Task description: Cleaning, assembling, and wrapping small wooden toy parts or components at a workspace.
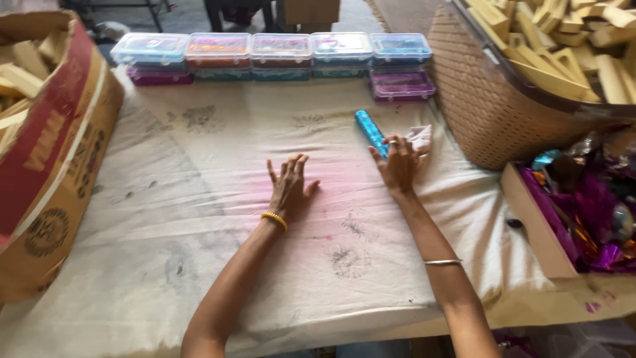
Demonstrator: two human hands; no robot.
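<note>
Resting flat on the cloth [199,219] — left hand [289,185], fingers spread; right hand [399,166] fingers touch blue wrapped stick [370,131].

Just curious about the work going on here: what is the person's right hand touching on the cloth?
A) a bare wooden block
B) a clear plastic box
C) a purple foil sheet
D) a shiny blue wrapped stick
D: the right hand rests its fingertips against the shiny blue wrapped stick lying on the cloth, while the left hand lies flat and empty.
</note>
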